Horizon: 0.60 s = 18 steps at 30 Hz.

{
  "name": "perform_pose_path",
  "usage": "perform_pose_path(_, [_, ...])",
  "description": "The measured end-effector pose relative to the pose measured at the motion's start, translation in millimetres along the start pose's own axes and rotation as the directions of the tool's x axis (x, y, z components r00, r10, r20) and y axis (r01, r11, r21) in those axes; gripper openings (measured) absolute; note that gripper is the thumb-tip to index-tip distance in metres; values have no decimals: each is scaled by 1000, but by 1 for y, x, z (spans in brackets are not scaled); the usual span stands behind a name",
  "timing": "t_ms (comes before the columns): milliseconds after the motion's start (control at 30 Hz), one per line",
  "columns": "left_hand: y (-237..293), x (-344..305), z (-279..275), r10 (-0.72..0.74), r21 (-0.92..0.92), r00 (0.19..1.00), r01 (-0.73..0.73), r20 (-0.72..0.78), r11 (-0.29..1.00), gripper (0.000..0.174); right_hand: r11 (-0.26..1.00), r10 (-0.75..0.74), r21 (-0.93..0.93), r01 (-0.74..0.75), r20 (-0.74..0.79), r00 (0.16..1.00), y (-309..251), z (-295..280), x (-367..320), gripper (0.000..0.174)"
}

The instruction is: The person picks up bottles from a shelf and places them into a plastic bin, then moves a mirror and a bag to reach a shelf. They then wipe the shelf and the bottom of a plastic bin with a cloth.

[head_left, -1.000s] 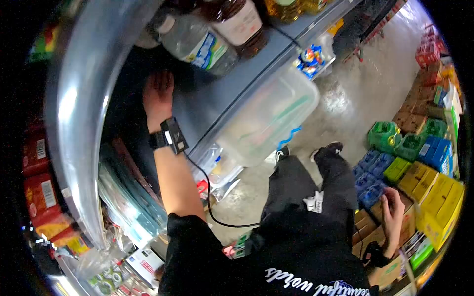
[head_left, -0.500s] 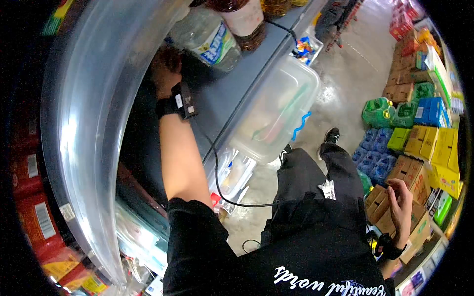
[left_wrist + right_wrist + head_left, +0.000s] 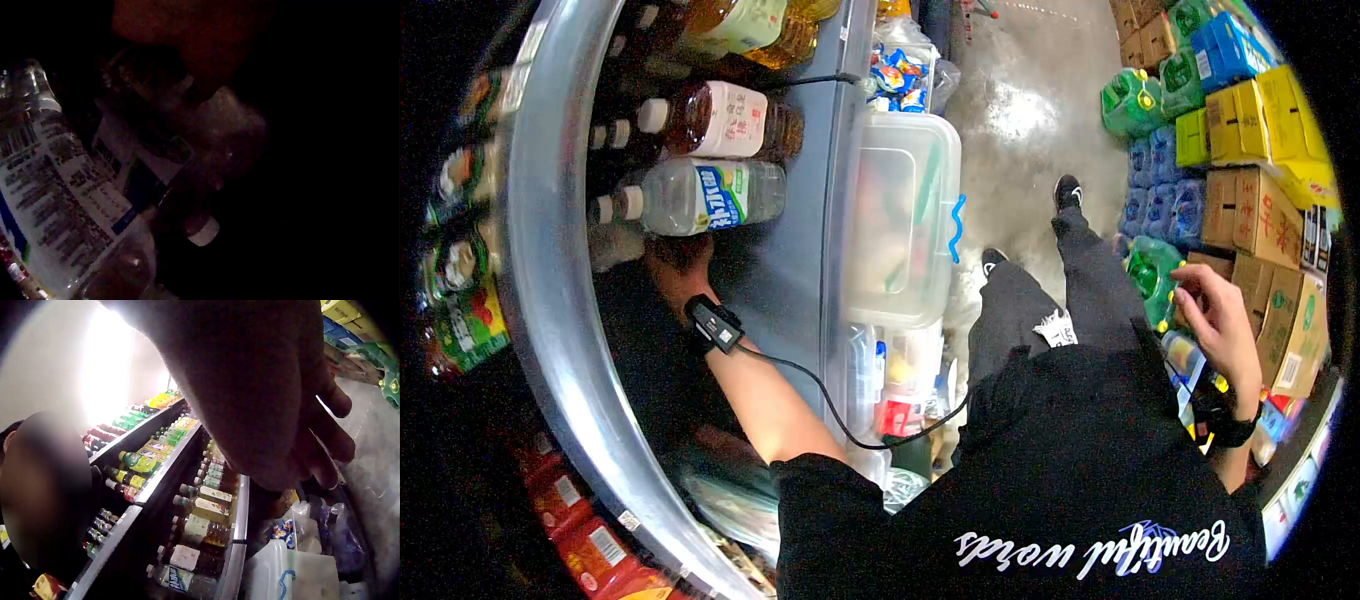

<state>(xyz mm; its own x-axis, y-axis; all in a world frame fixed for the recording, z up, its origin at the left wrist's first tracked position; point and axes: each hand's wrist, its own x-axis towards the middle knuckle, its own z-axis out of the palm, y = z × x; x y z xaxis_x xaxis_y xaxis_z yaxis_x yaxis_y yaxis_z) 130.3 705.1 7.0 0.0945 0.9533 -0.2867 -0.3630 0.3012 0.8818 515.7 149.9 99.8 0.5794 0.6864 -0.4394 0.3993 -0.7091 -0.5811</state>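
My left hand (image 3: 680, 262) reaches deep into the shelf, right beside a clear water bottle (image 3: 700, 196) with a blue and green label. In the dark left wrist view the hand (image 3: 194, 37) comes down from the top, fingertips close over a second clear bottle (image 3: 231, 119); shadow hides the fingers, so I cannot tell whether they grip it. A labelled bottle (image 3: 56, 200) stands at that view's left. My right hand (image 3: 1220, 312) hangs beside the body, fingers loosely bent and holding nothing; the right wrist view shows this hand (image 3: 262, 394) large.
A dark tea bottle (image 3: 735, 120) is next to the water bottle on the grey shelf (image 3: 785, 270). A curved clear rail (image 3: 560, 300) runs along the left. Below the shelf edge sits a lidded plastic bin (image 3: 905, 220). Cartons (image 3: 1250, 215) and wrapped bottles are stacked on the right.
The head view has turned, so the shelf now stands upright in the picture. My left hand has moved alongside the water bottle; my right hand stays loose at the side.
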Motion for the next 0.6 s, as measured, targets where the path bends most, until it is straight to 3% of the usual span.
perform_pose_path(33, [2,-3,8,-53,-23,998,53,27,998,55,1000,-29,2,29,-14,999,4,-2,0,20])
perform_pose_path(100, [5,2,17,4,173,1000,-2,-13,985,59,999,-7,32,7,-2,1000,7,-9,0,20])
perform_pose_path(133, [5,17,1,67,366,998,-66,8,928,60,998,-25,50,26,-25,999,11,-10,-1,20])
perform_pose_path(200, [10,22,7,-69,16,996,70,-51,997,60,999,1,44,0,-30,1000,13,-15,-3,20])
perform_pose_path(233, [12,29,-2,29,414,995,-66,94,908,58,999,15,41,-14,-32,999,14,-18,-4,20])
perform_pose_path(267, [14,47,-25,63,715,962,-239,264,657,56,999,3,48,-1,-39,999,17,-18,-4,20])
perform_pose_path(300, [11,63,-39,-62,334,990,17,126,943,54,999,-7,52,9,-44,999,22,-18,-5,20])
perform_pose_path(333, [9,68,-39,-185,-182,983,179,-17,967,51,998,-16,56,18,-47,999,25,-19,-7,20])
perform_pose_path(433, [16,35,-16,-167,-74,984,162,-60,984,52,999,-34,28,36,-63,997,28,-22,-12,20])
perform_pose_path(500, [10,31,-15,-58,-32,998,59,34,998,53,1000,-16,22,17,-60,998,27,-26,-14,21])
perform_pose_path(533, [10,35,-19,13,336,994,-49,108,941,53,1000,-8,19,9,-56,998,26,-27,-16,21])
perform_pose_path(567, [10,37,-21,83,643,980,-181,180,744,52,999,-32,9,32,-73,997,28,-27,-15,21])
perform_pose_path(600, [17,44,-23,78,947,950,-308,302,94,51,998,-55,-1,56,-87,995,30,-26,-15,21])
